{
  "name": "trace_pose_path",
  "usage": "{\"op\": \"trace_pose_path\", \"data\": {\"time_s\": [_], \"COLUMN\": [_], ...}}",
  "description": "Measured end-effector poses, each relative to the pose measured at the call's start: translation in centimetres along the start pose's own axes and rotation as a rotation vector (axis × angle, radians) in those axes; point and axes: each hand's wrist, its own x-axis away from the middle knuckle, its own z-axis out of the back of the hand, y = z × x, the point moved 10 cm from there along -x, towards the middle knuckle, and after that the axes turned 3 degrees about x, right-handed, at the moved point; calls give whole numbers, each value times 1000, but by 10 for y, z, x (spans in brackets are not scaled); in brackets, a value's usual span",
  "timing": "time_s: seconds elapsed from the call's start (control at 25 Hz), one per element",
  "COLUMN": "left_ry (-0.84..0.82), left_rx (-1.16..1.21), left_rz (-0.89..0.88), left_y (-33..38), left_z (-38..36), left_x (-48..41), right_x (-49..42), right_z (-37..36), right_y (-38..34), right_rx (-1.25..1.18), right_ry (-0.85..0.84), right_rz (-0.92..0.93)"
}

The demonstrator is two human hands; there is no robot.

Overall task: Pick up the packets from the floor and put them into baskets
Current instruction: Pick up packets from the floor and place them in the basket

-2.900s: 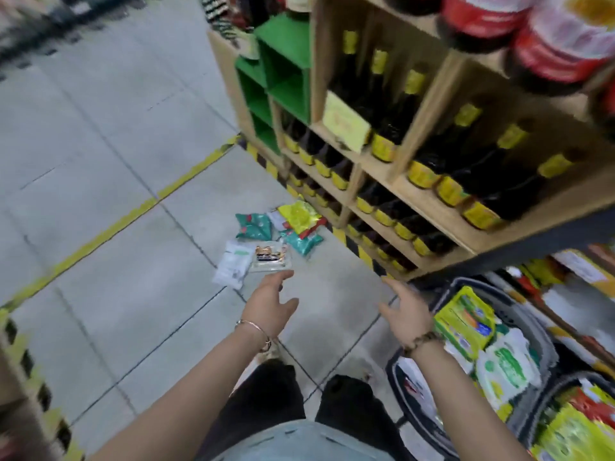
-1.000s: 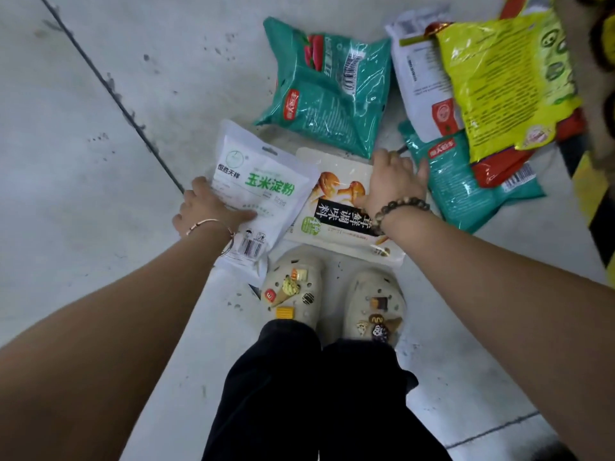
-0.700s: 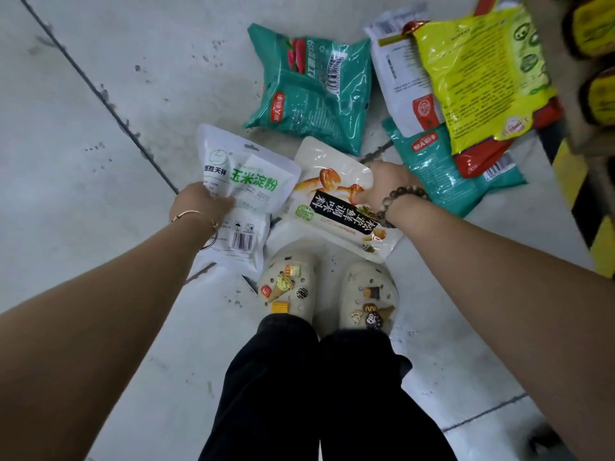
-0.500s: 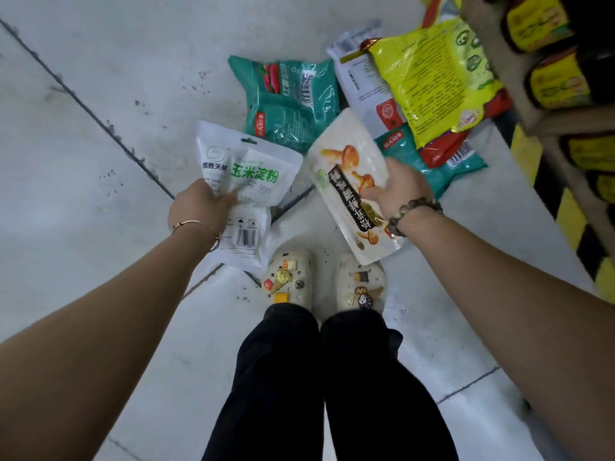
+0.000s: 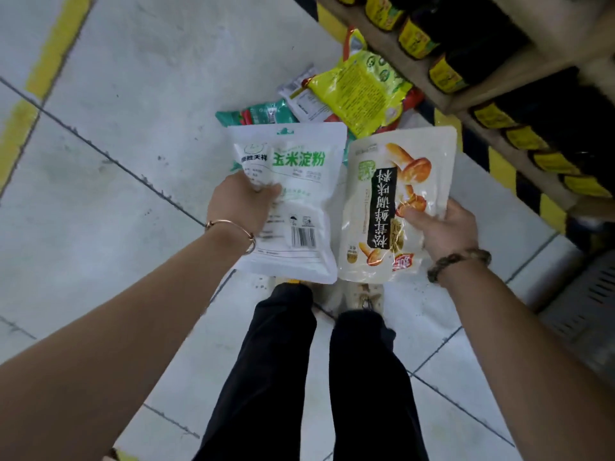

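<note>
My left hand (image 5: pixel 241 204) grips a white packet with green lettering (image 5: pixel 296 181) by its left edge, lifted off the floor. My right hand (image 5: pixel 444 226) grips a cream packet printed with mushrooms (image 5: pixel 396 194) by its right edge, held up beside the white one. On the floor behind them lie a yellow packet (image 5: pixel 361 86), a teal packet (image 5: pixel 258 114) and a white packet (image 5: pixel 304 98), partly hidden by the two held ones. A grey basket (image 5: pixel 579 304) shows at the right edge.
A wooden shelf (image 5: pixel 492 81) of dark bottles with yellow labels runs along the right, with black and yellow hazard tape (image 5: pixel 499 164) at its foot. My legs (image 5: pixel 316 377) and shoes stand below the packets. A yellow floor line (image 5: pixel 50 48) crosses the tiles at upper left.
Both hands have lifted their packets higher off the floor and turned them upright, side by side. The view has risen, so the floor packets sit farther away.
</note>
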Motion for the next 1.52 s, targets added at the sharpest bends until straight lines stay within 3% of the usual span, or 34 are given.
{"op": "trace_pose_path", "data": {"time_s": [0.24, 0.68, 0.96, 1.2, 1.36, 1.52], "left_ry": [-29, -236, -461, -671, -604, -548], "left_rx": [-37, -168, -189, -76, -107, -215], "left_rz": [-205, -522, -733, -754, -893, -853], "left_y": [87, 227, 306, 357, 411, 421], "left_z": [-32, -170, -293, -398, -456, -519], "left_x": [76, 244, 376, 458, 486, 478], "right_x": [70, 173, 228, 230, 191, 153], "right_z": [107, 338, 487, 607, 663, 692], "right_y": [36, 132, 186, 238, 256, 272], "right_rx": [-387, -545, -628, -531, -447, -340], "right_ry": [242, 696, 884, 925, 866, 900], "right_rz": [-143, -197, -198, -167, -128, -115]}}
